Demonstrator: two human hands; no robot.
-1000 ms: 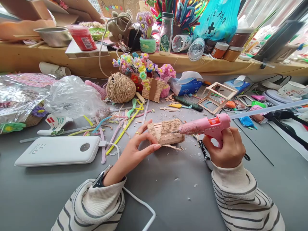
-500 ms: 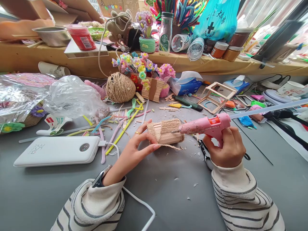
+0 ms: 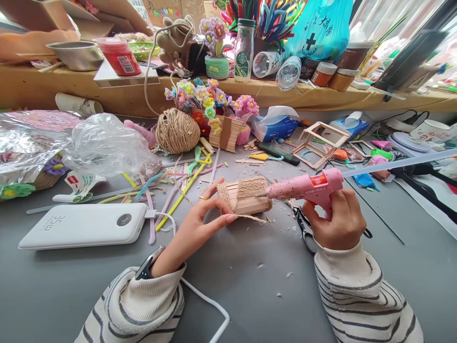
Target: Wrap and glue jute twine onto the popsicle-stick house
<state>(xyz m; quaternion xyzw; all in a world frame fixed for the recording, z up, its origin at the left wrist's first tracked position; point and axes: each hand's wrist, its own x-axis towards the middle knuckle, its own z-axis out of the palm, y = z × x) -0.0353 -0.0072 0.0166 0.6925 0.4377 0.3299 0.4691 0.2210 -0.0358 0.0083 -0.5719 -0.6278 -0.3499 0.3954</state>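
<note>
A small barrel of wooden sticks [image 3: 243,206], partly wound with twine, lies on its side on the grey table [image 3: 250,305]. My left hand [image 3: 209,214] grips its left end, thumb in front and fingers behind. From near that thumb a loose twine end [image 3: 253,218] runs to the right. My right hand [image 3: 337,219] is wrapped round the handle of a pink hot glue gun [image 3: 303,186] with a long clear glue stick in its back. The gun's nozzle meets the twine on the barrel's right half. Black scissors [image 3: 305,228] lie under the gun, partly hidden by my right hand.
A white power bank [image 3: 84,226] with a cable lies left of my left hand. Behind the barrel are a twine ball [image 3: 177,130], pipe cleaners [image 3: 183,193], a wooden stick frame [image 3: 321,143] and a tissue pack [image 3: 274,123]. Jars and a glass bottle [image 3: 244,51] line the shelf.
Both hands, the barrel and the glue gun hold nearly the same position. The whole view has shifted very slightly.
</note>
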